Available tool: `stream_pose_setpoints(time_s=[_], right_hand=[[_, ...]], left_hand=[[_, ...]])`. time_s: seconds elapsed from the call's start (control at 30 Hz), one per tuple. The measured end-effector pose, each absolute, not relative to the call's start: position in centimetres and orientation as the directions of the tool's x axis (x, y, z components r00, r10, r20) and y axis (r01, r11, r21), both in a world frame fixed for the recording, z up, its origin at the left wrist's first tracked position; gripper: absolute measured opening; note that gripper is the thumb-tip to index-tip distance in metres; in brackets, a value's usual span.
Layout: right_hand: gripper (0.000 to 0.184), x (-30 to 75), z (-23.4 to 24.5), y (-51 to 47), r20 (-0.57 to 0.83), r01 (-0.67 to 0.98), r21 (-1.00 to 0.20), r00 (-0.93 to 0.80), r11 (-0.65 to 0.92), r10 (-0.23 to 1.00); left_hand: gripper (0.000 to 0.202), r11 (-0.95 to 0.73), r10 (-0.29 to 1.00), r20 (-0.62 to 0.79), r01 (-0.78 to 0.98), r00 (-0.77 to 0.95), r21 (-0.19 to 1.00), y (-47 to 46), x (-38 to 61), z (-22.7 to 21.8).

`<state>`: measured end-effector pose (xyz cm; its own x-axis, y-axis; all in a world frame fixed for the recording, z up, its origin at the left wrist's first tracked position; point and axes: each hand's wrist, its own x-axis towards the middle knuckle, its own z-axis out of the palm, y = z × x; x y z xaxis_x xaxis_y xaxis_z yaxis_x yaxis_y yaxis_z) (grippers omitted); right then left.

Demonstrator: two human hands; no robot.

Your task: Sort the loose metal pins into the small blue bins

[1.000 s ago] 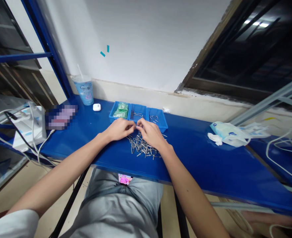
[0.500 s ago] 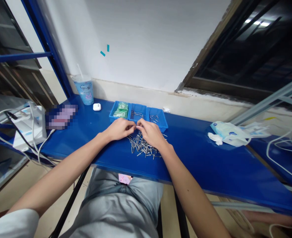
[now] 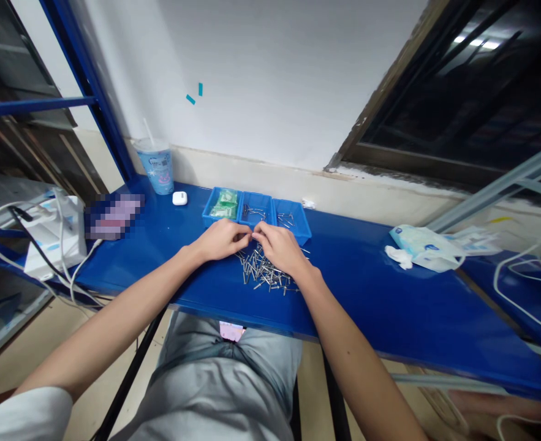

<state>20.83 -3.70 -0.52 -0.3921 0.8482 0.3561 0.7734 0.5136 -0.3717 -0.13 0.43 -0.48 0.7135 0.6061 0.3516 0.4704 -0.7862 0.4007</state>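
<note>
1. Left hand [image 3: 224, 239]: over the table [image 3: 353, 294], fingers curled, thumb and forefinger brought near each other. How far the grip closes, and whether it has hold of a piece, cannot tell at this size.
2. Right hand [image 3: 279, 245]: fingertips meet or nearly meet those of the left; fingers bent. Grip contents likewise hidden; cannot tell.
3. Slim metal pins [image 3: 263, 275]: loose heap on the table, lying at mixed angles, partly under the right hand.
4. Three blue bins side by side, just beyond the hands. Left bin [image 3: 209, 207]: green packets [image 3: 225, 204]. Middle bin [image 3: 265, 201] and right bin [image 3: 303, 226]: a few metal pieces in each.
5. Left part of table: patterned cup [image 3: 155, 171] with straw, upright; small white case [image 3: 179, 198] near it.
6. Right part: soft pack [image 3: 426, 248], crumpled tissue [image 3: 398, 257] beside it.
</note>
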Motion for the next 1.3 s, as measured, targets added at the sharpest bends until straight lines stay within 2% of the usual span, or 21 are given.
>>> stream_pose_setpoints(time_s=[1.3], right_hand=[[0.017,20.90,-0.71,-3.63,0.375,0.773,-0.357,-0.397,0.525,0.838]], left_hand=[[0.038,-0.787,0.606,0.340,0.478,0.719,0.390,0.47,-0.13,-0.51]])
